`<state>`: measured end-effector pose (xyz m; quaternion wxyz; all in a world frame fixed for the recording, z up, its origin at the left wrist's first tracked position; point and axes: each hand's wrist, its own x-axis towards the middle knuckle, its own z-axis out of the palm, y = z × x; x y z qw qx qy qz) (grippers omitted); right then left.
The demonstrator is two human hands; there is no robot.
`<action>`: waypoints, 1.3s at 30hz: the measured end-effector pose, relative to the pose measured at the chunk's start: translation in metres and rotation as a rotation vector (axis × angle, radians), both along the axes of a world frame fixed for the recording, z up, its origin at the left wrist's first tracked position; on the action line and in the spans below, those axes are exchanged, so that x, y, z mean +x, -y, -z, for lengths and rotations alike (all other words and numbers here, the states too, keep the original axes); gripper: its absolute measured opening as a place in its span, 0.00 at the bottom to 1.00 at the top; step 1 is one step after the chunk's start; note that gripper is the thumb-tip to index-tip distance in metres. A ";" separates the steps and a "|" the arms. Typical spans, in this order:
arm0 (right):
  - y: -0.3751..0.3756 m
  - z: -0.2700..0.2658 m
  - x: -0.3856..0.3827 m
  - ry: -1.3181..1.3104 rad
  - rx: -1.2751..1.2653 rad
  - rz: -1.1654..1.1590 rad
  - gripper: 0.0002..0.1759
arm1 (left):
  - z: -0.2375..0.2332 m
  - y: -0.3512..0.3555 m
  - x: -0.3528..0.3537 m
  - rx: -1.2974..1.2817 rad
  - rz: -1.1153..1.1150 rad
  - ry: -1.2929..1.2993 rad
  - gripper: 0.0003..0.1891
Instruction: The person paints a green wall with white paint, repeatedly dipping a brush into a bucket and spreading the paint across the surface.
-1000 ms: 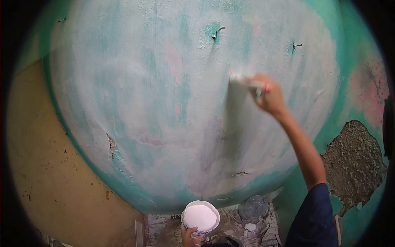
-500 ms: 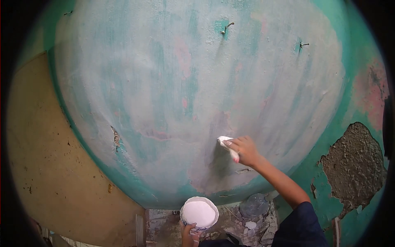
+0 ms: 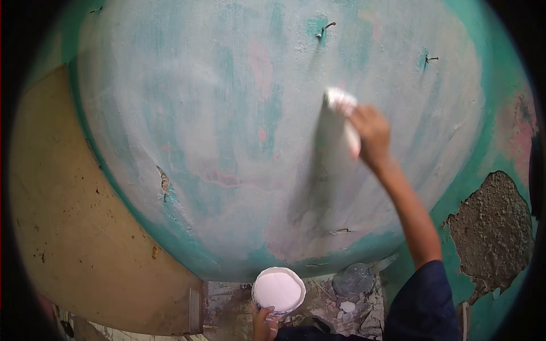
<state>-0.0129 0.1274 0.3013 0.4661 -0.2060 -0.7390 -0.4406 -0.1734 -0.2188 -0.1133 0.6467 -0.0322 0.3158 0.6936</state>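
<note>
My right hand grips a paintbrush by its pale handle, which ends in a reddish tip. White paint coats the bristles, held against the wall, where thin white streaks lie over turquoise. Low in front of me, my left hand clasps the side of a round tub of white paint, thumb at the rim. White smears mark the fingers of that hand. A long shadow falls on the wall below the brush.
Bent nails stick out of the upper wall. To the right, a large patch of bare rough plaster breaks the green paint. A tan board leans at the left. A clear plastic container stands on the littered floor.
My right hand has swept the brush up the wall and a little to the right. The left hand still holds the tub at nearly the same spot. The view has shifted slightly.
</note>
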 end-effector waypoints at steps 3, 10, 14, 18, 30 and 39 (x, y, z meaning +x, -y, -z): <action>0.009 0.104 -0.009 0.099 -0.130 -0.118 0.23 | -0.096 -0.004 -0.002 0.058 -0.120 -0.309 0.37; 0.048 0.248 -0.004 0.000 -0.769 -0.285 0.20 | -0.089 -0.017 -0.011 0.017 -0.157 -0.300 0.37; 0.108 0.250 -0.009 -0.827 -1.393 -0.690 0.15 | -0.100 -0.025 -0.011 0.080 -0.115 -0.333 0.36; 0.164 0.235 -0.002 -1.049 -1.642 -0.775 0.17 | -0.124 -0.031 -0.002 0.071 -0.160 -0.328 0.35; 0.221 0.257 0.000 -0.505 -1.354 -0.224 0.18 | -0.139 -0.018 0.020 0.118 -0.108 -0.416 0.36; 0.222 0.287 0.016 -1.208 -1.739 -0.686 0.13 | -0.142 -0.005 0.026 0.111 -0.126 -0.383 0.35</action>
